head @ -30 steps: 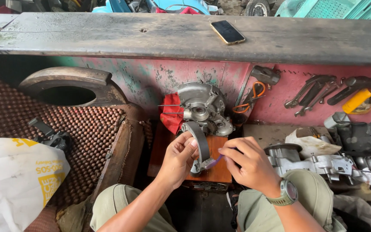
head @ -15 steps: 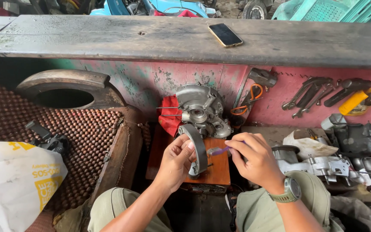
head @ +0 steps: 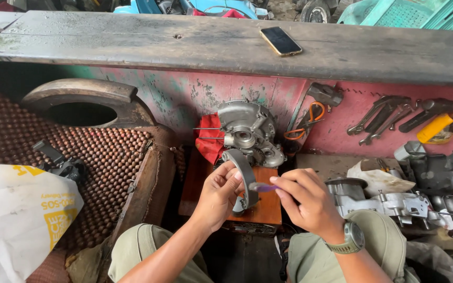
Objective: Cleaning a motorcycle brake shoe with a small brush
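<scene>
1. Here, the left hand [head: 218, 191] is closed around a curved grey brake shoe [head: 243, 178], gripping it by its upper end and holding it upright over a small orange wooden block [head: 266, 207].
2. The right hand [head: 305, 202] is closed in a pinch on a small purple-handled tool [head: 263, 186], which looks like a brush, though I cannot tell for sure; its tip sits against the shoe's outer edge, between the two hands.
3. To do this well, I judge the left hand should keep the shoe steady and turn it bit by bit, so the tool can run along the whole curve with light, even strokes instead of jabbing at one spot.
4. Just beyond the hands stands one grey metal engine casing [head: 247, 133], with one red rag [head: 209, 141] tucked at its left side.
5. Counted: one brake shoe, one purple tool, one wristwatch [head: 349, 240] on the right wrist, and one phone [head: 281, 41] lying on the wooden plank [head: 132, 44] well beyond the hands.
6. To the right of the right hand, one pair of orange-handled pliers [head: 305, 123] and several wrenches [head: 384, 118] hang on the pink wall; I make out about four wrenches, though they overlap.
7. Far to the left of the left hand lies one white printed sack [head: 17, 220].
</scene>
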